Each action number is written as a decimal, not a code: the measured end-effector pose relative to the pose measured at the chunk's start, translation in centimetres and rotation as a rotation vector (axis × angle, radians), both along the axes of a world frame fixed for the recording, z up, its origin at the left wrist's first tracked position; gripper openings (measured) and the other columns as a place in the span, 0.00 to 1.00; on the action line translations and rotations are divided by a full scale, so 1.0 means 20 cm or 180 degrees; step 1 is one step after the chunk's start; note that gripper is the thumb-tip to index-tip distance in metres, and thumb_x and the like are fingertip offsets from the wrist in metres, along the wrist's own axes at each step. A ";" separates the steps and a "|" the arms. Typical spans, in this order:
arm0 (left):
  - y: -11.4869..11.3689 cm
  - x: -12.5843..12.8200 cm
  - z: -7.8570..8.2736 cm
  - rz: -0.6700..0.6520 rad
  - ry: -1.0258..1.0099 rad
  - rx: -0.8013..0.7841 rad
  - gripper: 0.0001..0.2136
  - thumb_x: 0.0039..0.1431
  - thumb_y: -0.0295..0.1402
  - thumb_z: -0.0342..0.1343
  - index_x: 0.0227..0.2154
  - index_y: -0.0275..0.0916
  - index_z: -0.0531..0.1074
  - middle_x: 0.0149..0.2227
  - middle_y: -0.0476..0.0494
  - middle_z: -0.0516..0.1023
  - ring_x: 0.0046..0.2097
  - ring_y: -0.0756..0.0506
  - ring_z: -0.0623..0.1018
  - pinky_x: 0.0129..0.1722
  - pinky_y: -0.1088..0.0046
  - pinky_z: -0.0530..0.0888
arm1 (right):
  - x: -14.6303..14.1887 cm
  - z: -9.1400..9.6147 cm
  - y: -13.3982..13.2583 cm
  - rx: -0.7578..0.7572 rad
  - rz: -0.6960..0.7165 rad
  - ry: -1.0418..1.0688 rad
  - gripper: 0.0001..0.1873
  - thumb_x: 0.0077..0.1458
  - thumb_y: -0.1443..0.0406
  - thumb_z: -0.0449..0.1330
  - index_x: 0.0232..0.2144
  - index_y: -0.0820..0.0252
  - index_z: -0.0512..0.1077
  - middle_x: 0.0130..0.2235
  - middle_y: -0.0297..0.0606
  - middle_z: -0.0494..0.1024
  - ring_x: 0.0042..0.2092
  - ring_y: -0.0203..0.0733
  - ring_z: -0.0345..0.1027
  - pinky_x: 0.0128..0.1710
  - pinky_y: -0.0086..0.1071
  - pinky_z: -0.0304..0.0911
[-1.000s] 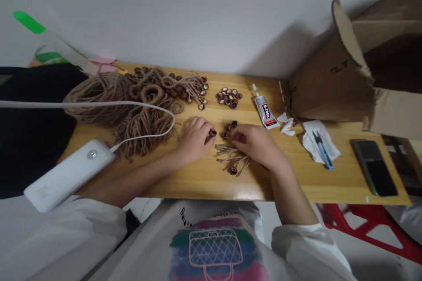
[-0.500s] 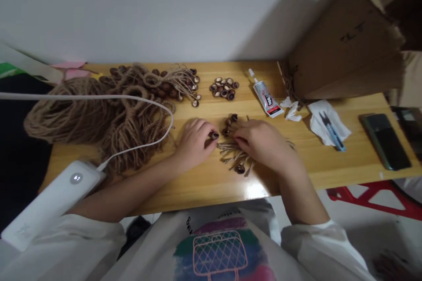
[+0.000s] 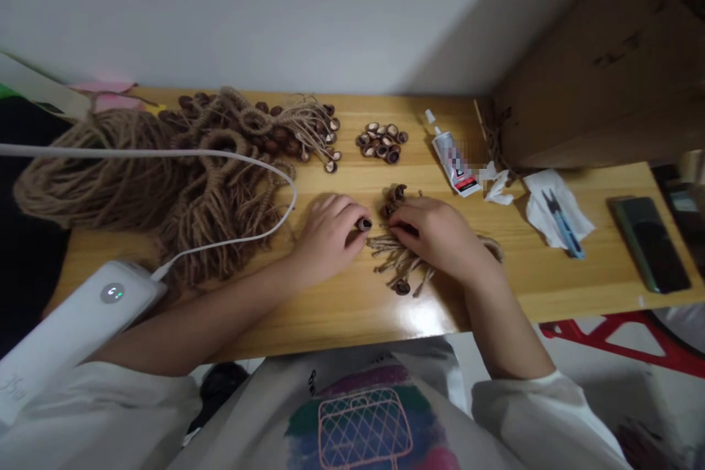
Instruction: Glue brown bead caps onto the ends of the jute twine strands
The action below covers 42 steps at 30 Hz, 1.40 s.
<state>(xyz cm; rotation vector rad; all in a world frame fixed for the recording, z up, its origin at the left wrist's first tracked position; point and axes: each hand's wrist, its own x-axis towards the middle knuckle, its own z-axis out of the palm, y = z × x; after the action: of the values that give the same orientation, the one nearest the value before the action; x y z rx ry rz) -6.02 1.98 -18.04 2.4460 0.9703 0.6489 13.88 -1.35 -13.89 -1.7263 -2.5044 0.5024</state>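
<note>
My left hand [image 3: 329, 235] pinches a small brown nut shell [image 3: 364, 224] between thumb and fingertips, its dark hollow facing right. Just right of it, my right hand [image 3: 440, 235] is closed over a bundle of jute cord [image 3: 393, 255] on the table, its fingertips pressed on a cord end. The strands fan out toward the left under that hand. One cord end near the front carries a nut shell [image 3: 402, 286]. More shells [image 3: 394, 200] sit by the right fingertips, partly covered. Farther back lies a small pile of halved shells [image 3: 381, 142].
Left, a heap of jute cord [image 3: 99, 176] and finished tassels lies behind a white power bank [image 3: 82, 330] with a cable [image 3: 242, 156] looping across. Toward the right are a glue tube [image 3: 456, 165], thread snips [image 3: 562, 224] on tissue, a phone [image 3: 650, 244] and a cardboard box [image 3: 595, 95].
The view has shifted slightly. My left hand keeps the shell, and my right fingertips have moved a little left and down over the cord ends.
</note>
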 end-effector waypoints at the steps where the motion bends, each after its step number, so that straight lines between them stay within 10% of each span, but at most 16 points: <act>1: 0.00 0.00 0.00 -0.0014 0.0003 0.0014 0.05 0.57 0.28 0.54 0.37 0.36 0.71 0.37 0.42 0.73 0.42 0.42 0.71 0.44 0.63 0.68 | 0.00 0.00 0.00 0.0027 0.0047 0.0074 0.05 0.56 0.71 0.58 0.31 0.63 0.74 0.34 0.40 0.75 0.38 0.43 0.68 0.37 0.31 0.58; 5: 0.00 0.00 0.00 -0.0020 0.0023 -0.0003 0.06 0.56 0.27 0.54 0.38 0.37 0.71 0.38 0.43 0.73 0.43 0.42 0.71 0.45 0.62 0.67 | 0.02 0.00 -0.02 0.0580 0.0012 0.1064 0.05 0.57 0.70 0.57 0.33 0.62 0.73 0.35 0.39 0.75 0.37 0.40 0.69 0.37 0.30 0.62; 10: 0.00 -0.01 0.00 -0.0032 0.0075 -0.0048 0.06 0.56 0.27 0.54 0.37 0.38 0.71 0.38 0.43 0.73 0.44 0.42 0.71 0.46 0.62 0.67 | 0.10 -0.02 0.00 0.2125 -0.1617 0.2295 0.06 0.56 0.66 0.58 0.36 0.58 0.73 0.33 0.36 0.75 0.33 0.37 0.68 0.34 0.31 0.64; 18: -0.01 0.00 0.00 -0.0030 0.0101 -0.0026 0.06 0.58 0.29 0.53 0.38 0.39 0.71 0.38 0.43 0.73 0.44 0.42 0.71 0.46 0.61 0.67 | 0.23 -0.02 0.07 0.0880 -0.2894 0.3049 0.07 0.48 0.64 0.57 0.32 0.59 0.69 0.24 0.33 0.72 0.22 0.34 0.64 0.24 0.29 0.62; 25: -0.01 0.00 0.01 -0.0031 0.0165 -0.0135 0.06 0.58 0.29 0.54 0.38 0.38 0.71 0.39 0.41 0.73 0.44 0.40 0.70 0.45 0.60 0.67 | 0.22 -0.06 0.05 -0.0153 -0.2605 0.2424 0.12 0.46 0.57 0.62 0.27 0.61 0.70 0.22 0.34 0.73 0.22 0.36 0.66 0.23 0.29 0.62; 42: -0.01 0.00 0.01 -0.0033 0.0160 -0.0012 0.06 0.58 0.29 0.53 0.38 0.38 0.71 0.39 0.43 0.73 0.44 0.41 0.70 0.46 0.61 0.67 | 0.21 -0.02 0.02 -0.0421 -0.2017 0.1711 0.14 0.50 0.55 0.58 0.30 0.61 0.72 0.27 0.36 0.75 0.26 0.37 0.67 0.27 0.28 0.60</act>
<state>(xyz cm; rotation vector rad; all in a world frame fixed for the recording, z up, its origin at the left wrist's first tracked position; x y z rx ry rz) -6.01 1.82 -17.78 2.4731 0.9766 0.5841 18.16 -0.89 -14.37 -1.9575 -1.4977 0.9186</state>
